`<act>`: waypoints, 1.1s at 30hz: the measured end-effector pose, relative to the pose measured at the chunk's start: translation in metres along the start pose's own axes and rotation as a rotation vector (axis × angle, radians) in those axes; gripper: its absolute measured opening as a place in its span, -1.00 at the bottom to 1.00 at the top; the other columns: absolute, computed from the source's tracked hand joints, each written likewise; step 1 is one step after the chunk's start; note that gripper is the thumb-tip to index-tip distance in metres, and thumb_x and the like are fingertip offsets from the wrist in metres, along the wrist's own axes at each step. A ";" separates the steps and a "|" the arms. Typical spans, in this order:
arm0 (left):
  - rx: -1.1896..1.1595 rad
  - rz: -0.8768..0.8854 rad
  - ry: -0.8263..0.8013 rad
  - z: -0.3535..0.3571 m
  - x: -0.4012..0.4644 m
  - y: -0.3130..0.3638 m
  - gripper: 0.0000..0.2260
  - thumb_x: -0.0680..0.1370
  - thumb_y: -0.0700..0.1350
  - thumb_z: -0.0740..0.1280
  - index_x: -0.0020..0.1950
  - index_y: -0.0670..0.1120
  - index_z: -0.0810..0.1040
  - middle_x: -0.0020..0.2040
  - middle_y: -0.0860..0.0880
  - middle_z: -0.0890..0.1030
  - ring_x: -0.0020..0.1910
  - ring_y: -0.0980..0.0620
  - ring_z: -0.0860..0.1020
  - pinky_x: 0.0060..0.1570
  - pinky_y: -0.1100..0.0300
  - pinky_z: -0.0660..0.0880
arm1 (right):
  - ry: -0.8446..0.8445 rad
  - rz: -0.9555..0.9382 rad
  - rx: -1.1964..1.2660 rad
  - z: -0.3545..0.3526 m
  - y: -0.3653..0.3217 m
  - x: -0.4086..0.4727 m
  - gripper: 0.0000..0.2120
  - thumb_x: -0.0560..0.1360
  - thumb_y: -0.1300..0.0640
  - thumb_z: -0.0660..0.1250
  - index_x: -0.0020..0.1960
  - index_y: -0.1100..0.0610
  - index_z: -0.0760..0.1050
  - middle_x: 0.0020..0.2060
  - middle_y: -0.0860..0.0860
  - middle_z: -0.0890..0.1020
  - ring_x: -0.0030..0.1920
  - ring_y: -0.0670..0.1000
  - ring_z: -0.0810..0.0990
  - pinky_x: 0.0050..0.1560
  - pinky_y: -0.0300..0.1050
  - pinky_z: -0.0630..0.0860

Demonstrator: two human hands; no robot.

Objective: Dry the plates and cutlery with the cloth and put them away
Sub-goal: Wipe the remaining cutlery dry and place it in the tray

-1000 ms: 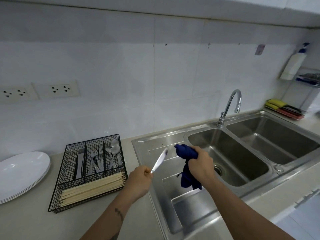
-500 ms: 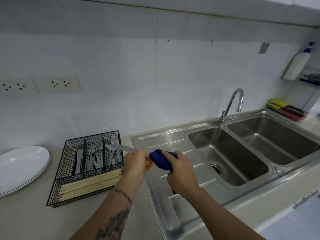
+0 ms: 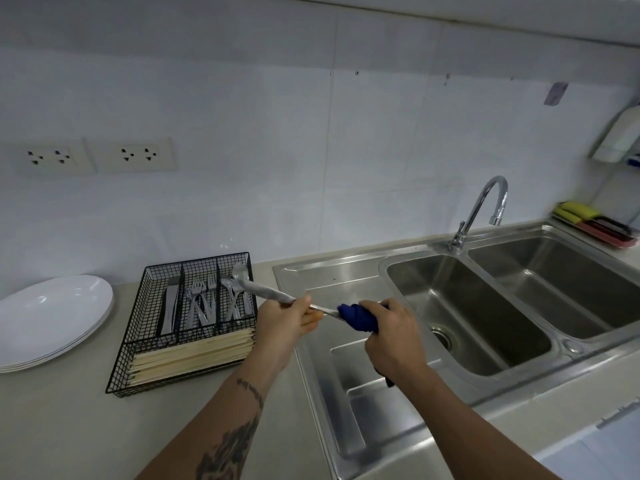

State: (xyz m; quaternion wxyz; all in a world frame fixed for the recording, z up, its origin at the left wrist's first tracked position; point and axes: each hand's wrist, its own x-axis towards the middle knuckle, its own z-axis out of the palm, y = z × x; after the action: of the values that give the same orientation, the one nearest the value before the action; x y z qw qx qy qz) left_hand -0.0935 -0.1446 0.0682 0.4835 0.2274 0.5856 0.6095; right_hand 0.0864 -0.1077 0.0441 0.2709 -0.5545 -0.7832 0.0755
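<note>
My left hand [image 3: 282, 325] grips a metal table knife [image 3: 266, 294] near its middle, with one end pointing left over the cutlery basket. My right hand [image 3: 393, 336] holds a dark blue cloth [image 3: 356, 317] wrapped around the knife's other end, above the sink's draining board [image 3: 332, 375]. The black wire cutlery basket [image 3: 187, 323] on the counter holds knives, forks, spoons and a row of wooden chopsticks [image 3: 194, 356]. A stack of white plates [image 3: 52, 317] lies at the far left.
A double steel sink [image 3: 467, 306] with a curved tap [image 3: 481, 209] fills the right side. Sponges on a tray [image 3: 592, 223] and a white soap bottle [image 3: 620, 133] sit at the far right. Wall sockets [image 3: 131, 155] are above the counter.
The knife was upright with the cloth held apart from it. It has swung flat toward the basket, and the cloth is now wrapped around one end, a little further out than half a second ago.
</note>
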 end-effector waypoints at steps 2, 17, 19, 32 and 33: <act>0.034 0.016 0.015 -0.003 0.001 -0.003 -0.89 0.59 -0.24 0.35 -0.08 -0.28 0.58 -0.17 -0.22 0.70 -0.20 -0.08 0.71 -0.15 0.11 0.66 | 0.029 0.010 0.050 0.000 -0.005 0.002 -0.46 0.29 0.34 0.32 0.21 -0.02 0.54 -0.04 0.05 0.55 -0.06 0.14 0.51 -0.07 0.04 0.50; 0.030 0.027 0.119 -0.032 0.020 -0.005 -0.86 0.61 -0.21 0.30 -0.11 -0.23 0.54 -0.18 -0.25 0.67 -0.23 -0.13 0.69 -0.20 0.01 0.65 | -0.034 -0.192 0.037 0.032 -0.047 0.008 -0.35 0.28 0.34 0.42 0.33 -0.01 0.47 0.07 0.05 0.56 -0.02 0.08 0.50 -0.03 0.05 0.54; 0.059 0.039 0.101 -0.032 0.026 -0.004 -0.87 0.61 -0.19 0.31 -0.08 -0.23 0.56 -0.10 -0.27 0.67 -0.14 -0.18 0.69 -0.16 -0.05 0.66 | -0.043 -0.230 0.064 0.036 -0.062 0.013 -0.33 0.27 0.34 0.39 0.35 -0.01 0.46 0.08 0.06 0.56 -0.04 0.10 0.50 -0.06 0.03 0.54; 0.169 -0.168 0.384 -0.132 0.079 0.016 -0.77 0.61 -0.10 0.19 -0.11 -0.13 0.58 -0.41 -0.08 0.42 -0.47 -0.02 0.40 -0.45 0.17 0.32 | -0.329 -0.123 0.237 0.073 -0.049 0.026 -0.47 0.32 0.43 0.30 0.12 -0.08 0.58 -0.08 -0.09 0.52 -0.18 -0.04 0.56 -0.14 -0.01 0.59; 0.148 -0.212 0.393 -0.141 0.085 0.019 -0.79 0.60 -0.11 0.21 -0.14 -0.13 0.57 -0.43 -0.08 0.42 -0.48 -0.03 0.39 -0.43 0.17 0.32 | -0.347 -0.104 0.257 0.074 -0.052 0.030 -0.47 0.34 0.43 0.29 0.12 -0.09 0.57 -0.07 -0.10 0.51 -0.19 -0.03 0.57 -0.15 0.01 0.60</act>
State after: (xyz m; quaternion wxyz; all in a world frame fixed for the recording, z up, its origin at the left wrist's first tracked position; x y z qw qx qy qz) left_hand -0.2549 -0.1381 0.0315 0.4034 0.0764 0.7322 0.5434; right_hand -0.0012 -0.0862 0.0132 0.2043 -0.4531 -0.8294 0.2549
